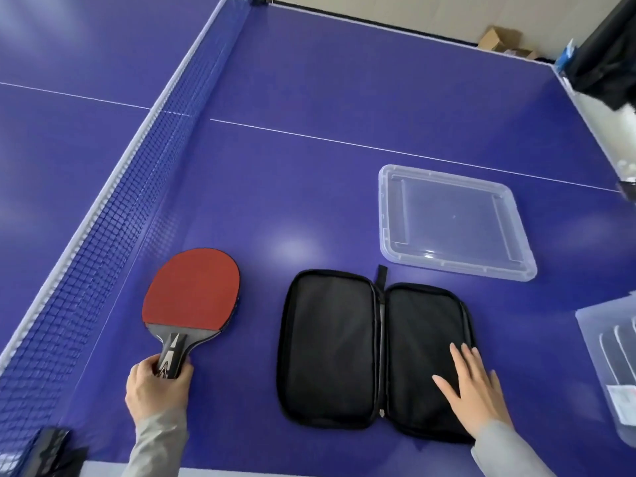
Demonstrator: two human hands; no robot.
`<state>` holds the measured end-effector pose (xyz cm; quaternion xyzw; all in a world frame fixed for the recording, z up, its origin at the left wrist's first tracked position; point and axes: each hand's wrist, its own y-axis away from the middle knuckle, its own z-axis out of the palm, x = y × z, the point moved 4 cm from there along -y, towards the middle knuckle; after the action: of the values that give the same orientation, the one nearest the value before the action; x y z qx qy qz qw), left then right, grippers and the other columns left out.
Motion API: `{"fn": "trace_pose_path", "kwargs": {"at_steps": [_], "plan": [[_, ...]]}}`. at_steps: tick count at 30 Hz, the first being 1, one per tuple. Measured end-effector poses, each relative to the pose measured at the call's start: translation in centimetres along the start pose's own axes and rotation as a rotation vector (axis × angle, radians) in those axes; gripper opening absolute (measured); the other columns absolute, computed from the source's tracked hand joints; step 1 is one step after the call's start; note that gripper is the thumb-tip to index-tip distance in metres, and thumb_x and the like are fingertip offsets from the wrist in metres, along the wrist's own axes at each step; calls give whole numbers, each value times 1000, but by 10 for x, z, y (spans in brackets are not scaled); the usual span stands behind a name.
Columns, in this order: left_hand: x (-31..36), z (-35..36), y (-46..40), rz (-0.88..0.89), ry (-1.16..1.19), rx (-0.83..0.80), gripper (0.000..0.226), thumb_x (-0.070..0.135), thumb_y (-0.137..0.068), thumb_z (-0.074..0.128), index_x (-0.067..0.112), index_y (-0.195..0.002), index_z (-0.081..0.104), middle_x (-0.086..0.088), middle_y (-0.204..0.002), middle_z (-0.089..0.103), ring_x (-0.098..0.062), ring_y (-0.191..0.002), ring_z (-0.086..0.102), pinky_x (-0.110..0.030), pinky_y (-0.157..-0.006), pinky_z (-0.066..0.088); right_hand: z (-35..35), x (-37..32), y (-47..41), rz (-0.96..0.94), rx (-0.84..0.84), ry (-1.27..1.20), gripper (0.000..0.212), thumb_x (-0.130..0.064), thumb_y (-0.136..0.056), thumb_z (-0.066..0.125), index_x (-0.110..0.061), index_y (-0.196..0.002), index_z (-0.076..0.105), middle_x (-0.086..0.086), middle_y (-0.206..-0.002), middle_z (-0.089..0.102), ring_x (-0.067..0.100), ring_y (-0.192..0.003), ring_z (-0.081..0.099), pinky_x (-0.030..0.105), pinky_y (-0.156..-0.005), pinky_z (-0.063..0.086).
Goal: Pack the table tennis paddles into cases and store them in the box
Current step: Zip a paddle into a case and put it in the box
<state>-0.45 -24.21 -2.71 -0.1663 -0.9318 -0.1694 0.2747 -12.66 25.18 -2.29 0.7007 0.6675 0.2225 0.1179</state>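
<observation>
A red-faced paddle (192, 290) lies flat on the blue table near the net. My left hand (155, 387) grips its black handle. A second paddle seems to lie under it, only a dark edge showing. A black zip case (330, 346) lies unzipped and spread flat in the middle, both halves empty. My right hand (471, 394) rests flat with straight fingers on the case's right half. A clear plastic box (616, 366) stands at the right edge, partly out of frame.
A clear plastic lid (451, 222) lies flat behind the case. The blue net (113, 235) runs diagonally along the left, its clamp at bottom left. The table's near edge is just under my forearms. Dark cloth hangs at the top right.
</observation>
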Motion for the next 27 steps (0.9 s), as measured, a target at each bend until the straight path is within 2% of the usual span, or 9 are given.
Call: {"fn": "trace_pose_path", "kwargs": {"at_steps": [5, 11, 15, 19, 23, 27], "plan": [[30, 12, 33, 33, 21, -21, 27, 20, -74, 76, 3, -92, 64, -17, -92, 59, -40, -96, 56, -47, -88, 43, 5, 21, -6, -8, -1, -56, 73, -61, -95, 23, -26, -151, -8, -2, -161, -6, 16, -148, -10, 40, -120, 9], [77, 44, 113, 113, 78, -64, 25, 18, -73, 77, 5, -89, 62, -10, -88, 58, -37, -94, 57, -46, -87, 43, 11, 53, -15, -74, 6, -90, 73, -61, -95, 22, -26, -151, -8, -3, -161, -11, 15, -148, -13, 40, -121, 6], [101, 79, 180, 147, 118, -119, 34, 16, -70, 79, 3, -97, 63, -11, -95, 61, -34, -98, 57, -44, -89, 43, 16, 65, -19, -165, 11, -106, 73, -61, -95, 22, -26, -152, -7, -2, -161, -11, 16, -148, -14, 42, -121, 4], [120, 111, 241, 188, 167, -147, 33, 11, -68, 81, 1, -94, 64, -9, -90, 61, -33, -93, 59, -39, -84, 43, 20, 68, -23, -244, 10, -84, 80, -68, -85, 3, -25, -151, -10, -1, -161, -12, 18, -148, -14, 43, -121, 2], [129, 139, 290, 220, 181, -161, 33, 7, -65, 82, -1, -91, 64, -11, -88, 62, -33, -93, 59, -34, -80, 40, 26, 73, -25, -304, 38, -81, 73, -63, -92, 9, -25, -151, -12, 1, -161, -10, 20, -148, -14, 45, -120, 1], [133, 163, 325, 156, 164, -157, 36, 9, -68, 80, -2, -98, 63, -13, -95, 62, -33, -100, 57, -36, -84, 40, 32, 82, -26, -351, 45, -107, 71, -58, -97, 19, -24, -151, -10, 3, -161, -10, 21, -148, -14, 47, -120, 0]]}}
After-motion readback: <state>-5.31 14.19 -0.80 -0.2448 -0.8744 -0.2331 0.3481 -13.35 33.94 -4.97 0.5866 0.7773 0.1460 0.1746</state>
